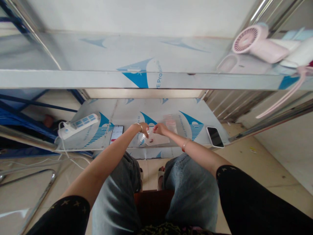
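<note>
Both hands, left hand (144, 128) and right hand (159, 129), pinch the top edge of a clear bag (156, 138) lying on the lower shelf (171, 114) at 12 o'clock; handling under way, small items inside, phone (215, 136) at 2 o'clock.

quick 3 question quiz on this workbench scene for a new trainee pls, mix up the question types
1. True or false: the left hand and right hand both meet at the clear plastic bag on the lower metal shelf.
2. Multiple choice: what lies on the shelf to the far right of the hands? A) a dark-screened phone B) a pair of scissors C) a mug
3. Fill in: the pink hair dryer lies on the ____ shelf.

Key
1. True; both hands pinch at the bag's top edge.
2. A, the dark-screened phone; a second phone with a lit screen lies left of the hands, near the white power strip.
3. Upper.
</note>
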{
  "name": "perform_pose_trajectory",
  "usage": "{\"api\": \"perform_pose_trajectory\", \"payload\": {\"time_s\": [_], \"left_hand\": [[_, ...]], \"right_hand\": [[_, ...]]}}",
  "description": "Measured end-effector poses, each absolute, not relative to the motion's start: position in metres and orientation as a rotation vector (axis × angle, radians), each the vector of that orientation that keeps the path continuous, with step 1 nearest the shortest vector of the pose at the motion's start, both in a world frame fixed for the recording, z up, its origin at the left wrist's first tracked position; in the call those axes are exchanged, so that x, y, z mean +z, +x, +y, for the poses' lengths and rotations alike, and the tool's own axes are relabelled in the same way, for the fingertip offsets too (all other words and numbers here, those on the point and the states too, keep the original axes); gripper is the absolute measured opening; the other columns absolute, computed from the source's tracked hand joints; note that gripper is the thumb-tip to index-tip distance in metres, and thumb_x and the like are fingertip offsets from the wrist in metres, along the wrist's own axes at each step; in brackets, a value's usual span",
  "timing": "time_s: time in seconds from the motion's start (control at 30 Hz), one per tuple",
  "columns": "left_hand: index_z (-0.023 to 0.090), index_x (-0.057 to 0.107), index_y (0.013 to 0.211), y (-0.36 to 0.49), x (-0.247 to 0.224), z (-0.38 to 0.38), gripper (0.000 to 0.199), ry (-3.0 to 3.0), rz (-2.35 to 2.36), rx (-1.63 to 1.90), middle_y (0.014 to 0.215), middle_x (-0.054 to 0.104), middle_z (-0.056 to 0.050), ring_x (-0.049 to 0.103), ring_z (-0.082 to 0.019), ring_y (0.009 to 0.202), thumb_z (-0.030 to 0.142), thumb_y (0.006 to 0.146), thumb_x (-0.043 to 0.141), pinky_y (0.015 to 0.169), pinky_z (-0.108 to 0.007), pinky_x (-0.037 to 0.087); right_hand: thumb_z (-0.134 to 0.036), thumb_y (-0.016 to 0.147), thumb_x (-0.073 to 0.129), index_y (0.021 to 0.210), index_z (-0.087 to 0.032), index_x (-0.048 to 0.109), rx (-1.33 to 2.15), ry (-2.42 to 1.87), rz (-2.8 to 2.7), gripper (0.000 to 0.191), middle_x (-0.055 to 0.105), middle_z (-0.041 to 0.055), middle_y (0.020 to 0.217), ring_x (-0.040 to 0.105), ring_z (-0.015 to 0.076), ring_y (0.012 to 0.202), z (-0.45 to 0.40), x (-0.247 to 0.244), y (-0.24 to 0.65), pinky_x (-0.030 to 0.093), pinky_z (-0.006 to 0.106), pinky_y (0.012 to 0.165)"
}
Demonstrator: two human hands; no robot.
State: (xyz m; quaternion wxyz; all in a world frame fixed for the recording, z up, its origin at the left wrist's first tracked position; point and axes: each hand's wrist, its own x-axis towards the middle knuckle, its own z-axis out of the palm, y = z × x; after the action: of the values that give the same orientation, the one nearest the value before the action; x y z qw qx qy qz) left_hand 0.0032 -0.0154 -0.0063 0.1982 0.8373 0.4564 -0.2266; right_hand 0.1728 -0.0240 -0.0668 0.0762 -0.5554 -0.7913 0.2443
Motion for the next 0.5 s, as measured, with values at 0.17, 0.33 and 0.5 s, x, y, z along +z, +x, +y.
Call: {"api": "perform_pose_trajectory", "payload": {"time_s": [0.17,0.33,0.5], "left_hand": [[0.019,0.064,0.113,0.004,-0.003,-0.017,0.065,2.307,1.327,-0.582,0.115,0.065,-0.009,0.059,-0.027,0.104,0.056,0.060,0.071,0.084,-0.031,0.045],[0.019,0.064,0.110,0.003,-0.001,-0.018,0.059,2.311,1.341,-0.559,0.114,0.065,-0.008,0.060,-0.024,0.100,0.053,0.063,0.070,0.081,-0.027,0.045],[0.019,0.063,0.113,0.000,-0.001,-0.018,0.063,2.333,1.353,-0.595,0.119,0.063,-0.009,0.058,-0.025,0.105,0.051,0.061,0.072,0.083,-0.027,0.046]], "right_hand": [[-0.020,0.073,0.068,0.077,-0.011,0.074,1.015,-1.431,-2.149,0.012,0.072,0.0049,0.075,0.062,0.0137,0.068,-0.020,-0.056,0.165,0.042,0.020,0.061],[-0.030,0.076,0.066,0.081,-0.012,0.074,0.963,-1.387,-2.132,0.021,0.072,0.0060,0.078,0.063,0.0154,0.072,-0.024,-0.049,0.157,0.043,0.022,0.064],[-0.020,0.081,0.059,0.088,-0.013,0.073,0.794,-1.499,-2.166,0.017,0.072,0.0068,0.088,0.064,0.0140,0.079,-0.026,-0.053,0.163,0.044,0.021,0.069]]}}
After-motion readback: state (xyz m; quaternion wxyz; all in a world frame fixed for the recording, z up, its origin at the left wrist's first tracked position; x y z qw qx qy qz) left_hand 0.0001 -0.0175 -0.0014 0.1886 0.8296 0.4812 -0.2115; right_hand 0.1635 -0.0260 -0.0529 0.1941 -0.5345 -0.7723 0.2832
